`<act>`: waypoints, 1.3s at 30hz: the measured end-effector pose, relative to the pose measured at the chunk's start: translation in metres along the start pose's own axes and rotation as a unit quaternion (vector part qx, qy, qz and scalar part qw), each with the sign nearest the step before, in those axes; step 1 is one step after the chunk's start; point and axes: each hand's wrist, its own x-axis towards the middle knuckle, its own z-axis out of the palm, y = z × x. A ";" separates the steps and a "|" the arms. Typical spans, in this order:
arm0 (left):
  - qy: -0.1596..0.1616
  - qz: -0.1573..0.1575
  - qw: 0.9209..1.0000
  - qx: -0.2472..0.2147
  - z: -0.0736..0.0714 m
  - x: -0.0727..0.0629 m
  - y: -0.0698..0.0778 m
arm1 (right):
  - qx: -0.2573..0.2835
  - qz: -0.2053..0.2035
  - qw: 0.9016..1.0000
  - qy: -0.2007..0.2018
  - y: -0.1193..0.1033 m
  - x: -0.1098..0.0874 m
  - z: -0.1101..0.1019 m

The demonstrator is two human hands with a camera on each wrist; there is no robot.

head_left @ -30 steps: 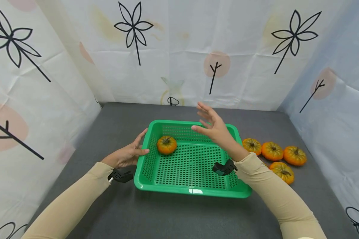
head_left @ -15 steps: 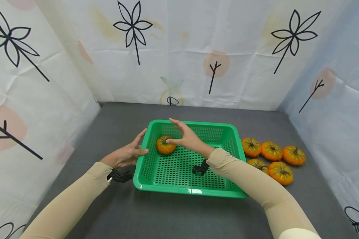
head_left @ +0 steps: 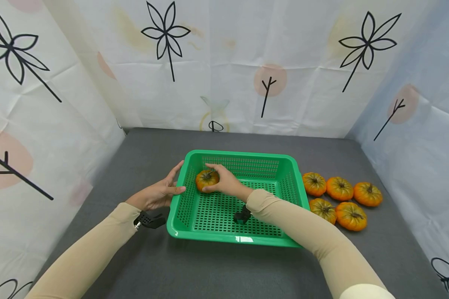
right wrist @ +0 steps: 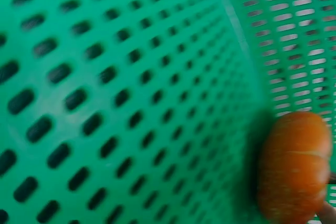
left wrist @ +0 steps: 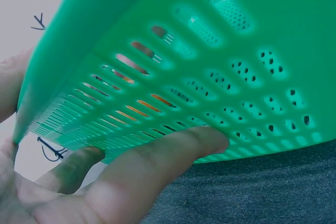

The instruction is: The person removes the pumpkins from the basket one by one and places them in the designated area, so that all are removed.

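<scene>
A green slotted plastic basket [head_left: 243, 239] sits mid-table with one small orange pumpkin [head_left: 205, 179] in its far left corner. My right hand [head_left: 226, 181] reaches inside and holds that pumpkin, thumb on the near side and fingers over the far side. In the right wrist view the pumpkin [right wrist: 294, 169] rests low at the right, a bit of finger showing beside it. My left hand [head_left: 159, 193] grips the basket's left side, thumb on the rim. Its fingers [left wrist: 157, 166] press on the outer slotted wall in the left wrist view.
Several more small pumpkins lie in two rows right of the basket, among them a near one [head_left: 351, 216] and a far right one [head_left: 368, 194]. The grey tabletop [head_left: 224, 270] is bounded behind and at the sides by printed white cloth [head_left: 224, 62].
My right hand has moved left and down from above the basket's right part onto the pumpkin, and its fingers have closed round it. The left hand stays on the basket's side.
</scene>
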 end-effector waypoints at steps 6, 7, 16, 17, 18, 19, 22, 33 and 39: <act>0.002 0.002 1.000 0.001 -0.001 -0.001 0.000 | -0.057 -0.021 0.998 0.013 0.006 0.003 0.010; 0.001 0.002 1.000 0.001 -0.001 -0.001 0.000 | -0.063 -0.022 0.998 0.016 0.006 0.003 0.011; 0.003 0.000 1.000 -0.004 -0.001 0.000 -0.001 | -0.042 -0.017 0.999 0.028 0.010 0.005 0.015; 0.003 0.001 1.000 -0.002 -0.001 0.000 -0.001 | -0.037 -0.017 0.999 0.026 0.011 0.005 0.015; 0.004 0.001 1.000 -0.001 -0.001 0.000 -0.001 | -0.034 -0.017 0.999 0.024 0.011 0.005 0.015; 0.003 0.002 1.000 0.001 -0.001 0.000 -0.001 | -0.032 -0.017 0.999 0.024 0.011 0.005 0.014; 0.003 0.003 1.000 0.003 -0.001 -0.001 -0.001 | -0.033 -0.017 0.999 0.022 0.011 0.006 0.013; 0.002 0.002 1.000 0.004 -0.001 -0.002 0.000 | -0.042 -0.010 0.999 -0.023 0.006 0.007 0.007; 0.002 0.001 1.000 0.003 -0.001 -0.001 -0.001 | -0.052 0.003 0.996 -0.073 0.001 0.008 -0.002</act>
